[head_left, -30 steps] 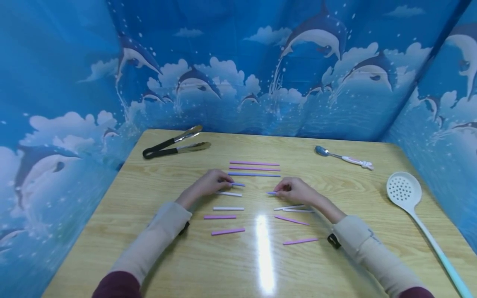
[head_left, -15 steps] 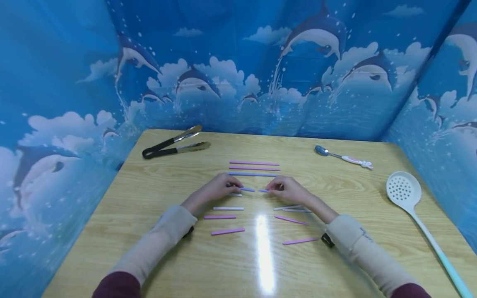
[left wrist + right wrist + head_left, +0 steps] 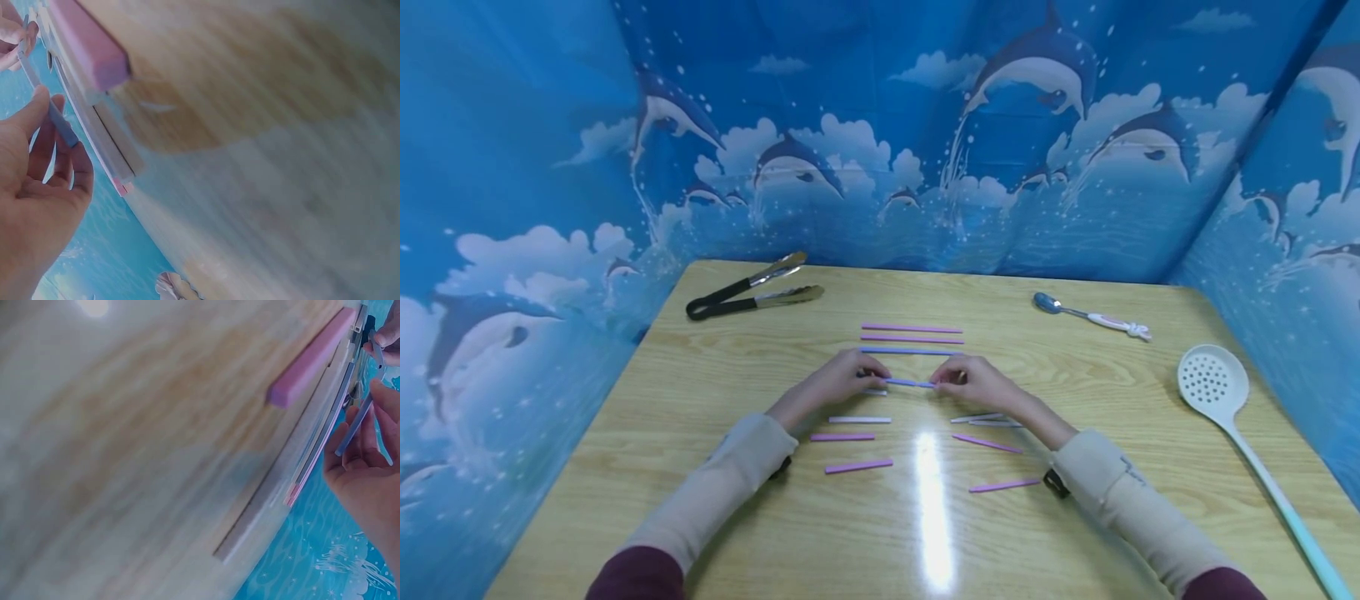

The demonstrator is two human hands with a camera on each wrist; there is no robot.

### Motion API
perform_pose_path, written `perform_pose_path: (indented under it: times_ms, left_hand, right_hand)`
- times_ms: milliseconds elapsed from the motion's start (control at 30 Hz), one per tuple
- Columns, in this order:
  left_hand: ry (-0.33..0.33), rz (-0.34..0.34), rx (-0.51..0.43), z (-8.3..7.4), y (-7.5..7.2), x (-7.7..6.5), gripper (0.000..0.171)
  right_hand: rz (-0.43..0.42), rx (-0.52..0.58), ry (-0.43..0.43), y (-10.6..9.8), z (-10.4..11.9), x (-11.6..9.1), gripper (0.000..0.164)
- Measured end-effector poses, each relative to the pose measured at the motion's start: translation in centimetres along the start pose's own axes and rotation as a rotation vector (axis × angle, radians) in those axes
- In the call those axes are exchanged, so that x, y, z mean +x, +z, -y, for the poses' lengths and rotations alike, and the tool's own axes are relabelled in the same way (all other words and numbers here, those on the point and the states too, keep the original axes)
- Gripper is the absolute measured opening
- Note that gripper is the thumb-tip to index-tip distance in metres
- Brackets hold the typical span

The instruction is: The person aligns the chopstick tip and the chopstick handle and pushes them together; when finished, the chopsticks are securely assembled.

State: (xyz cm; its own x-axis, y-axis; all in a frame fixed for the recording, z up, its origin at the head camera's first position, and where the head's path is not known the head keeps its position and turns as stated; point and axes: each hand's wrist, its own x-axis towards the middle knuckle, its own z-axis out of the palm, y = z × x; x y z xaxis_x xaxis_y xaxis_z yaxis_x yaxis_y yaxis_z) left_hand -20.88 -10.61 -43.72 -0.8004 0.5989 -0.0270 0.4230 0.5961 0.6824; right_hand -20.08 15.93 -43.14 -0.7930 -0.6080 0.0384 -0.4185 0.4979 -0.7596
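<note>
slim left blue stick (image 3: 901, 382) points toward three o'clock, right blue stick (image 3: 927, 385) toward nine, both pinched, ends meeting.

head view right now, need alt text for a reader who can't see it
A person's left hand and right hand hold two blue-purple sticks end to end over a wooden table. Pink, white and blue sticks lie nearby; tongs rest at the far left, a spoon and perforated skimmer at the right, before a dolphin-print backdrop.
</note>
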Motion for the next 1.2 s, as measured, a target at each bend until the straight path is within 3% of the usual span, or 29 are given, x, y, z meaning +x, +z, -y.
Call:
perform_pose_path:
  times_ms: [533, 967, 1200]
  left_hand:
    - [0.021, -0.005, -0.006, 0.09, 0.1, 0.1, 0.019]
    - [0.104, -0.036, 0.008, -0.44, -0.34, 0.03, 0.018]
    - [0.112, -0.051, 0.003, -0.23, -0.29, -0.21, 0.02]
  right_hand:
    - [-0.017, -0.012, 0.007, -0.01, 0.42, 0.01, 0.01]
    - [-0.09, -0.019, -0.103, 0.34, 0.2, 0.22, 0.009]
    - [-0.115, -0.009, -0.125, 0.56, 0.24, 0.27, 0.008]
